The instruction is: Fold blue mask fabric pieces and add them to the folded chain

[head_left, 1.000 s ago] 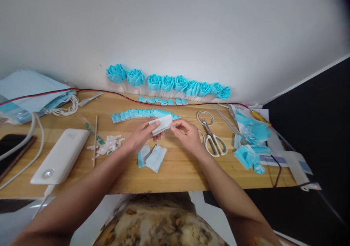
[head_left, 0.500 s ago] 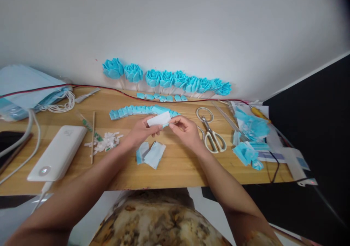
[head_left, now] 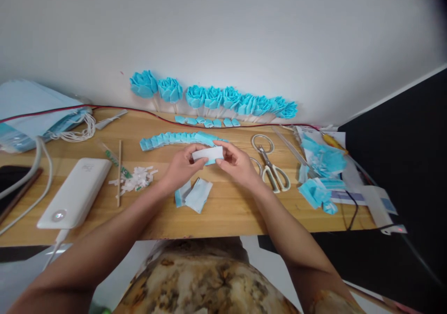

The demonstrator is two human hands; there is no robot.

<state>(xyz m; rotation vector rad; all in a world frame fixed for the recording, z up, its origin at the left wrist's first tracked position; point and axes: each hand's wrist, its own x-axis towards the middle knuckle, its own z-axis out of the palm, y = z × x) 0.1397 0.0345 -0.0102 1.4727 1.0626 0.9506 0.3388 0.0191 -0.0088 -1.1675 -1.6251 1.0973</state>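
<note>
Both hands meet above the middle of the wooden table [head_left: 230, 216]. My left hand [head_left: 181, 168] and my right hand [head_left: 237, 165] pinch the two ends of a small folded white and blue piece of fabric [head_left: 208, 153], held level between them. Just below the hands lie two loose blue fabric pieces [head_left: 194, 194]. Behind the hands runs a curved row of folded blue pieces [head_left: 171, 139]. Several blue fabric roses [head_left: 209, 97] lean against the white wall at the back.
Scissors [head_left: 270, 165] lie right of my right hand. Blue fabric scraps [head_left: 319, 174] and papers fill the right end. To the left lie a white power bank [head_left: 75, 192], a wooden stick [head_left: 119, 172], white snippets [head_left: 138, 178], cables and a stack of blue masks [head_left: 31, 113].
The white piece was tilted and larger a second ago; now it is folded narrower and held level, with my right hand's fingers closed over its right end.
</note>
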